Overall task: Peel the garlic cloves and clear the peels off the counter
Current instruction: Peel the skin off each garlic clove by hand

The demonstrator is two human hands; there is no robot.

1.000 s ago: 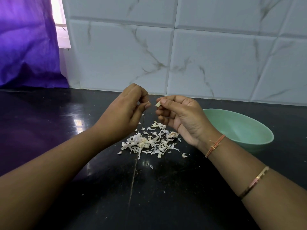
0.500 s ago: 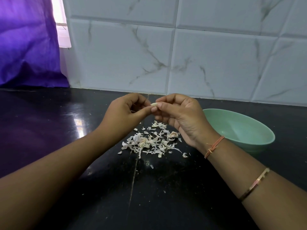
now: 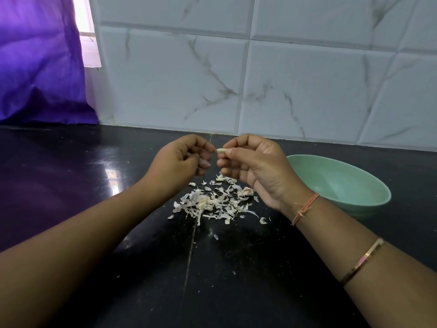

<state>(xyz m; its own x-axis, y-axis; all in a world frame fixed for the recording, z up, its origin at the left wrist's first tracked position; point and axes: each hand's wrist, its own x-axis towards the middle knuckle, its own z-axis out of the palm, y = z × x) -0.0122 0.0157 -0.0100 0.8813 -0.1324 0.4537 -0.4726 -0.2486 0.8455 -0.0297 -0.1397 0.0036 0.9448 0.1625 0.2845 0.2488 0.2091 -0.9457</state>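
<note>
Your right hand pinches the small pale garlic clove; your curled left hand, contents unclear, has drawn just off it: peeling unfinished.

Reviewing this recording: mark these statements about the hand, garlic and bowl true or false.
1. The right hand pinches a small pale garlic clove. True.
2. The mint-green oval bowl sits left of the pile of whitish garlic peels. False: it sits right of the pile.
3. The peels lie on the glossy black counter. True.
4. The clove rests on the counter. False: it is held in the air above it.
</note>
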